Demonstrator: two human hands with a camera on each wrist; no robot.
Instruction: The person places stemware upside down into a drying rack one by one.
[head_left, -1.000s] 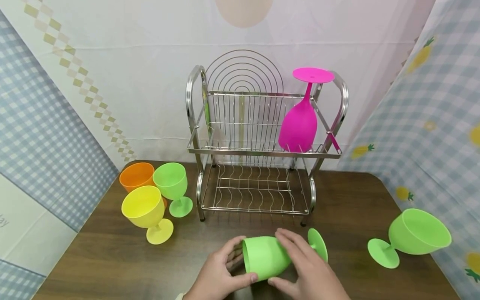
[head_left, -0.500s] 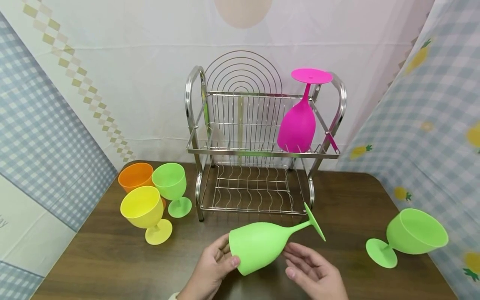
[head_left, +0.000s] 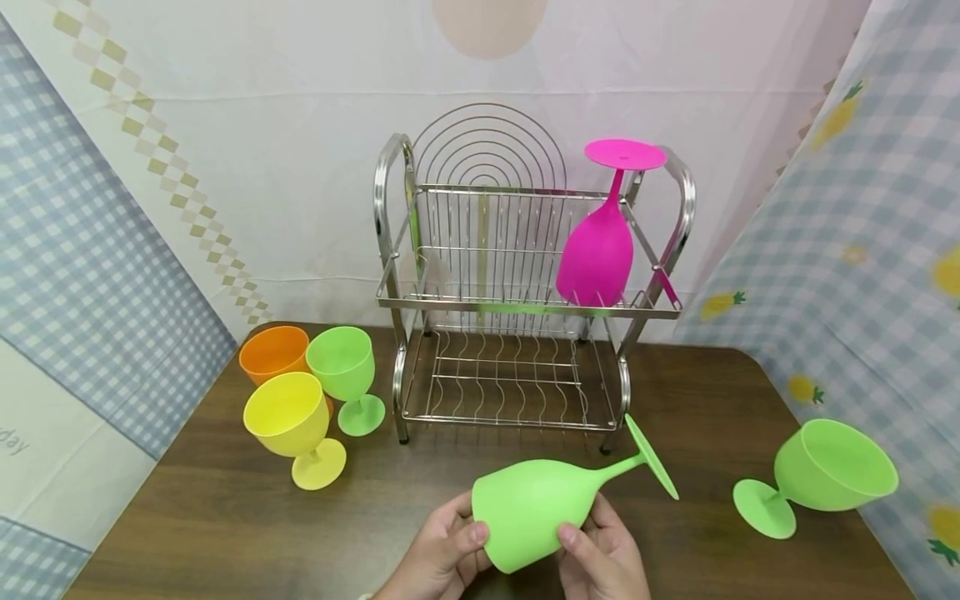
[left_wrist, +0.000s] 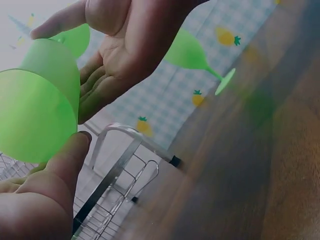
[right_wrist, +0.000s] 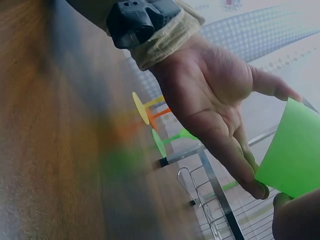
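Both hands hold a green plastic goblet (head_left: 528, 512) above the table's front, tilted on its side. Its rim faces lower left and its round foot points up to the right. At the rim end, my left hand (head_left: 442, 550) grips the bowl with the thumb on the near side. My right hand (head_left: 603, 554) has its thumb on the bowl towards the stem, its fingers behind. In the left wrist view the goblet's open mouth (left_wrist: 37, 117) shows between the two hands. The right wrist view catches my left hand (right_wrist: 205, 95) at the bowl's edge.
Behind the hands stands a two-tier metal dish rack (head_left: 510, 308), with a magenta goblet (head_left: 596, 258) upside down on its upper tier. Orange (head_left: 273, 350), yellow (head_left: 285, 417) and green (head_left: 341, 362) goblets stand at left. Another green goblet (head_left: 832, 467) stands near the right edge.
The goblet's foot has swung up and come into full view. My right hand has gone from over the bowl to below it, loosened, then taken hold again near the stem end.
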